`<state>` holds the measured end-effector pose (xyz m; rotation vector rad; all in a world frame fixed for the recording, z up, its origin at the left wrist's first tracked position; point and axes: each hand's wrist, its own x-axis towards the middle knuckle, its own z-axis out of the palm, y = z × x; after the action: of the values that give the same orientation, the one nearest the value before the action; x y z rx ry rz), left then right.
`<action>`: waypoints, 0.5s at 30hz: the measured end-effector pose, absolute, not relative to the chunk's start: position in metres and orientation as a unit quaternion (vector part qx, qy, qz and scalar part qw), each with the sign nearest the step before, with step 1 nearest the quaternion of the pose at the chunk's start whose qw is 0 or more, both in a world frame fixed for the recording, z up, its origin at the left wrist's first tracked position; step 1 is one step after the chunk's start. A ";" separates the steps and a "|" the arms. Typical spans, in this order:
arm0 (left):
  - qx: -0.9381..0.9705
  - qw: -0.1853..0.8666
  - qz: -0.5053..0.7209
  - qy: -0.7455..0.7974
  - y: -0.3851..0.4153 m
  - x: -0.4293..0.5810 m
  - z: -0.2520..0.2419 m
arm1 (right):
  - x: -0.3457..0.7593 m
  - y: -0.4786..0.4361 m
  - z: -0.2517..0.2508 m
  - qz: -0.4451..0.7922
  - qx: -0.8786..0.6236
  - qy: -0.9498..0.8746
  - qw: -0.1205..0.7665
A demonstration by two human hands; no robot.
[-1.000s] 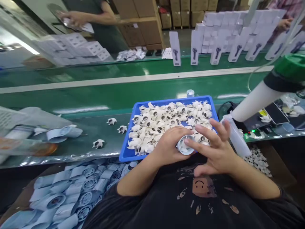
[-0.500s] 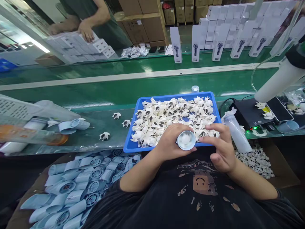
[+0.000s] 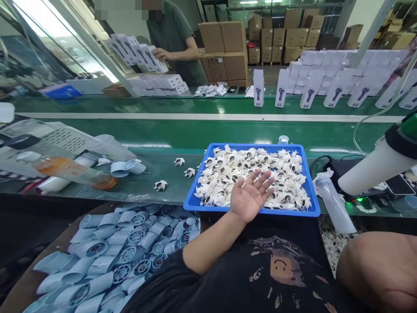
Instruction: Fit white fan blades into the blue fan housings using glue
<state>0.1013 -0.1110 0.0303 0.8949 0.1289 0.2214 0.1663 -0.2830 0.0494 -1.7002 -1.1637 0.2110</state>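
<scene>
My left hand (image 3: 250,195) is palm up with its fingers spread over the near part of a blue tray (image 3: 198,207). Nothing lies in the palm. Under and around the fingers the tray is heaped with small white bladed fan wheels (image 3: 224,167), several showing dark round hubs. At the lower right a large rounded piece of bare skin (image 3: 378,269) fills the corner, seemingly my bent right arm close to the camera. The right hand's fingers do not show. The light-blue round part from before is nowhere I can make out.
Light-blue tubular housings (image 3: 107,248) fill a container at lower left. Loose fan wheels (image 3: 160,185) lie left of the tray, beyond them an orange-tinted bottle (image 3: 76,171). A plastic-wrapped tube (image 3: 335,204) and white cylinder (image 3: 374,163) stand right. A co-worker (image 3: 176,43) handles boxes opposite.
My left hand has let go of the light-blue round part and opened, palm up. My right hand has left the tray area and dropped out of sight. The view has tilted up and shifted left.
</scene>
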 end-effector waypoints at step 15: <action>0.387 0.915 0.032 0.111 -0.119 0.098 0.037 | 0.178 -0.264 0.060 0.064 -0.568 -0.287 0.768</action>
<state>0.0983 -0.1185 0.0366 0.7959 0.2285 0.0659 0.1779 -0.2641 0.0595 -1.2338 -0.6224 0.1393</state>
